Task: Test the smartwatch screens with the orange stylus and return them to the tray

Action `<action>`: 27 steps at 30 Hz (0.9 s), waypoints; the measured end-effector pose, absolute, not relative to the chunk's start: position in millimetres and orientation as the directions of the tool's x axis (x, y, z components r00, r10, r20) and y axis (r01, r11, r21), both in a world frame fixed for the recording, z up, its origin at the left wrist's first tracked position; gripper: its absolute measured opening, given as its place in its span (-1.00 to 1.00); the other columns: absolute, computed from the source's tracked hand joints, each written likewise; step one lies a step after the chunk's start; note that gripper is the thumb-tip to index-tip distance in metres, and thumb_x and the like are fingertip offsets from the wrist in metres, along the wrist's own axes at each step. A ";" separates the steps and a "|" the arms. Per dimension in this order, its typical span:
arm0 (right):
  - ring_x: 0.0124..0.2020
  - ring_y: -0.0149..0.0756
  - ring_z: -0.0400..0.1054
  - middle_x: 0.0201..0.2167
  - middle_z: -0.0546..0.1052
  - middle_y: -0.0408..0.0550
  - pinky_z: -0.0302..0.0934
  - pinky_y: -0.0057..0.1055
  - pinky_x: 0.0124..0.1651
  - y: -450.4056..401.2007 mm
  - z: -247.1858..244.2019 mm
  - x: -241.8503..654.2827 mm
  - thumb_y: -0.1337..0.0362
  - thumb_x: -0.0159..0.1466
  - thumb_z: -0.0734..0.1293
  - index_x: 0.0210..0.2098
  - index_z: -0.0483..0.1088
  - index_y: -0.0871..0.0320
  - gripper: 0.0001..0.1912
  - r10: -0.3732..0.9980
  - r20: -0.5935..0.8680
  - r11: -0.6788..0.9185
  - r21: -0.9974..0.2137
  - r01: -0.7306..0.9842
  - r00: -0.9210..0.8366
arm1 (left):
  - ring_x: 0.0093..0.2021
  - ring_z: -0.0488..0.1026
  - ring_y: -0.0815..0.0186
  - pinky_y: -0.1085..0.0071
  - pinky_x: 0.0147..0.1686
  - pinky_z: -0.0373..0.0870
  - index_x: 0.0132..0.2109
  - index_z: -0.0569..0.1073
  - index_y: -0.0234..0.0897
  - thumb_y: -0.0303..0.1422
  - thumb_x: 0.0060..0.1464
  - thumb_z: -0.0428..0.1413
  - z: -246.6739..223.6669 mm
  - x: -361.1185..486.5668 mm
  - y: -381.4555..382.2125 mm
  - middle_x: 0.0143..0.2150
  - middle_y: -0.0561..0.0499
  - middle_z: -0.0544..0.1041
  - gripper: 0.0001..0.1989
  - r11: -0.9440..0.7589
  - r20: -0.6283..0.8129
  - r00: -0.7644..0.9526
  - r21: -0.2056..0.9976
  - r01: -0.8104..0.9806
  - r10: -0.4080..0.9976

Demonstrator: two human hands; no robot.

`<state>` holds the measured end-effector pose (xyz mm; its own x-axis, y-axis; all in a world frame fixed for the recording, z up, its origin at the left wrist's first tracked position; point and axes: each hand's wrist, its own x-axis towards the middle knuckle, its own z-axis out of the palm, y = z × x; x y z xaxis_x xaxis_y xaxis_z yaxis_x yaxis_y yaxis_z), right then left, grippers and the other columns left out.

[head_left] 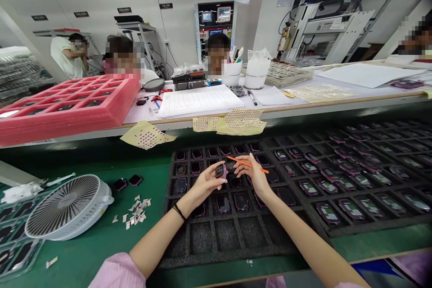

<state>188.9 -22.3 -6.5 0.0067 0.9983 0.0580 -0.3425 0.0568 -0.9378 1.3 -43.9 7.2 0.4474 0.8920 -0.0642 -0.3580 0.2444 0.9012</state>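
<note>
Between the thumb and fingers of my left hand (205,183) is a smartwatch body (221,170) with a dark screen and a purple frame. Just right of it, my right hand (254,175) grips a thin orange stick (248,163), its tip pointing left towards the watch. Both hands are above a black foam tray (207,258), whose pockets hold several similar watch bodies, such as one watch body (240,201) below the hands. The front row of pockets has nothing in it where it shows. My wrists and forearms cover part of the tray.
A second foam tray (362,229) with several watches lies right. Left are a white fan (67,207), small pale pieces (137,212) and two dark watch bodies (135,180). A shelf edge (286,110) runs behind, bearing a pink foam tray (116,114) and papers. Several people sit beyond.
</note>
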 end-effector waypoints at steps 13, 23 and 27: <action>-0.58 -0.35 0.38 -0.52 0.50 -0.03 0.29 -0.45 -0.55 -22.7 -6.3 189.0 -0.22 0.17 0.19 -0.34 0.45 0.20 -0.43 0.999 0.053 0.051 -0.951 -0.306 0.004 | -0.16 0.39 0.34 0.48 -0.26 0.34 0.12 0.24 -0.27 -0.28 -0.02 0.22 -21.2 4.6 -37.1 -0.09 -0.08 0.43 -0.43 -0.092 0.104 0.315 0.994 -0.054 0.943; -0.57 -0.34 0.39 -0.52 0.50 -0.03 0.29 -0.45 -0.55 -24.8 -4.9 189.5 -0.19 0.20 0.18 -0.33 0.44 0.20 -0.45 0.999 0.054 0.052 -0.955 -0.292 0.003 | -0.14 0.39 0.32 0.51 -0.32 0.31 0.13 0.23 -0.23 -0.28 0.05 0.15 -19.7 2.6 -38.7 -0.02 -0.09 0.41 -0.49 -0.162 0.144 0.316 0.986 0.030 0.938; -0.57 -0.34 0.39 -0.52 0.50 -0.02 0.29 -0.44 -0.54 -24.9 -4.4 189.4 -0.19 0.21 0.17 -0.33 0.44 0.20 -0.45 0.999 0.054 0.052 -0.956 -0.289 0.003 | -0.27 0.43 0.36 0.55 -0.47 0.25 0.12 0.25 -0.25 -0.19 0.14 0.04 -17.3 2.4 -38.8 -0.09 -0.09 0.43 -0.56 -0.126 0.113 0.319 0.992 0.020 0.941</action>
<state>189.4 -24.9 -4.4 0.0032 0.9985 0.0538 -0.2885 0.0524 -0.9560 2.4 -38.8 -17.3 0.3189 0.9410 0.1130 0.0202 -0.1259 0.9918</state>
